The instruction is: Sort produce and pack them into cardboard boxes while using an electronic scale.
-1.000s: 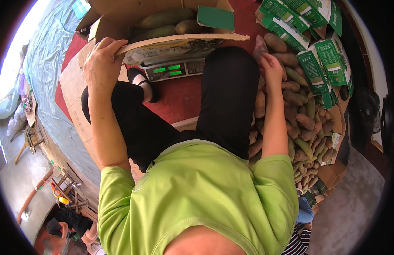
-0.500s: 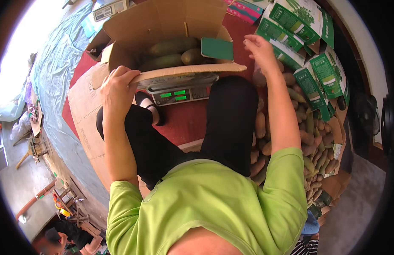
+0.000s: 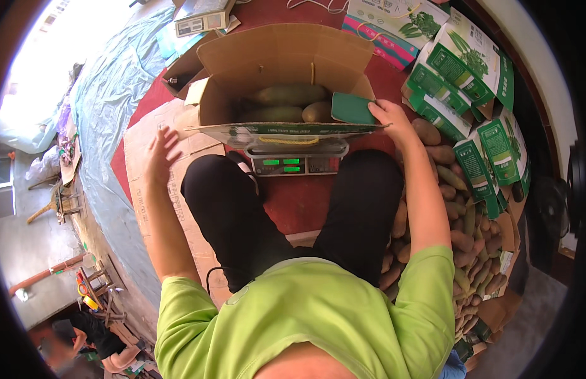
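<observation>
- The left hand [image 3: 160,151] is off everything, palm and fingers loosely spread, raised over a flattened cardboard sheet [image 3: 136,167] to the left of the person's knees.
- The right hand [image 3: 393,117] is at the front right corner of the open carton [image 3: 287,47], its thumb lying on the edge of the green flap [image 3: 348,108]; the other fingers are partly hidden, so I cannot tell whether they pinch it.
- The carton stands in front of the person's knees on a weighing scale [image 3: 296,165], whose green digits are lit on the side facing the person.
- Inside the carton lie several thick, long greenish-brown vegetables [image 3: 287,96], side by side toward the front.
- A yellow cord handle [image 3: 288,140] runs along the carton's front wall.
- On the right, a heap of brown and greenish vegetables [image 3: 460,240] lies beside the person's right leg.
- Beyond the heap are green-and-white boxes [image 3: 498,151], leaning on one another, and a pink-and-blue box [image 3: 381,43] near them.
- Red covering [image 3: 287,202] shows on the floor between the knees.
- A pale blue plastic sheet [image 3: 103,139] spreads along the far left.
</observation>
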Motion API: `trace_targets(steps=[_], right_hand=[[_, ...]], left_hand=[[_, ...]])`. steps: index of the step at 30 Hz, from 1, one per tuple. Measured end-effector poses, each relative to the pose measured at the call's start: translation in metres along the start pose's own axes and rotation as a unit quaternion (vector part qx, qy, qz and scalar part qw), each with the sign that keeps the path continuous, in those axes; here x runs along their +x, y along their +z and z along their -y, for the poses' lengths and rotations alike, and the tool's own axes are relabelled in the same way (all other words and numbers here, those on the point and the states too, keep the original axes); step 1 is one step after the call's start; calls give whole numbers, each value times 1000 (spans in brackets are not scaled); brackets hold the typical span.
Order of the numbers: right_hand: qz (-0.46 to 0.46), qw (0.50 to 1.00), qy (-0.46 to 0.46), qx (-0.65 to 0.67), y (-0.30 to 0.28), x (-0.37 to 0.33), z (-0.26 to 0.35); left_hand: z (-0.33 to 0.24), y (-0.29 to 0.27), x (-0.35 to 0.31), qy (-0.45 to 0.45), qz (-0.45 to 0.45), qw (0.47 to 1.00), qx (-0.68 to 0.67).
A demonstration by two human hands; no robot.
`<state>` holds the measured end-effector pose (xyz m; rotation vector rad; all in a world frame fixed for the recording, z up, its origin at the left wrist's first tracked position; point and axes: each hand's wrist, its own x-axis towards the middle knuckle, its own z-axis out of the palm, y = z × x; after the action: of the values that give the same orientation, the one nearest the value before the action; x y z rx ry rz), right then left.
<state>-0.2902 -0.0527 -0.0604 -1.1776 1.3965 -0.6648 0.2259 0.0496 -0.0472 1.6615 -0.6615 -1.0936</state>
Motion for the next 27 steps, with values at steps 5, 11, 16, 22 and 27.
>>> trace_targets(steps=[5,11,16,22,27], right_hand=[[-101,992,-74,-23,-1,9,15],[-215,894,-311,-240,-2,48,67],[-197,841,-288,-415,14,72,101],[-224,809,-332,-430,40,73,133],[-178,789,-416,-415,109,72,193]], left_hand=[[7,37,-23,63,-127,990,18],[-90,111,-85,474,56,774,416],[-85,136,-77,500,100,673,535],[-87,100,-64,487,56,724,485],[-88,33,-61,430,15,781,453]])
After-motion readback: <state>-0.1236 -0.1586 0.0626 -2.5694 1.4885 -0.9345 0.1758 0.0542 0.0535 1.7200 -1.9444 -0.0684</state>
